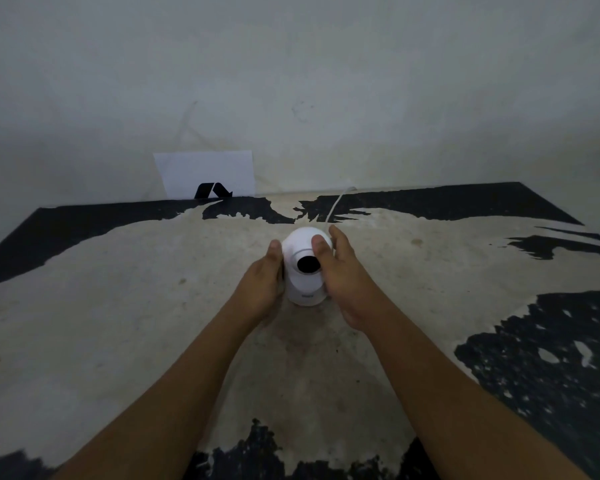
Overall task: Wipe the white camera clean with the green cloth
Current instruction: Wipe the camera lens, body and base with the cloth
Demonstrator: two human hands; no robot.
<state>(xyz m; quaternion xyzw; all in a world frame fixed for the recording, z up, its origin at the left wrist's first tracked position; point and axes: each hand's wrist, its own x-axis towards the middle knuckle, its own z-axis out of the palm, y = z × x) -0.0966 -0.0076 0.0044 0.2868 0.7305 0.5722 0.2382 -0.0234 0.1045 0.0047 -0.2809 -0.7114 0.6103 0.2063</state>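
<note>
The white camera (302,247), a round head with a black lens on a short base, stands upright in the middle of the worn table (118,323), lens facing me. My left hand (262,289) cups its left side, thumb against the head. My right hand (343,282) grips the right side, thumb pressed on the head beside the lens. A white cable (336,202) runs from behind the camera to the wall. No green cloth is in view.
A white sheet of paper with a black logo (207,174) leans against the wall at the table's back edge. The tabletop is pale with black peeling patches, largest at the right (541,358). The wall closes off the far side.
</note>
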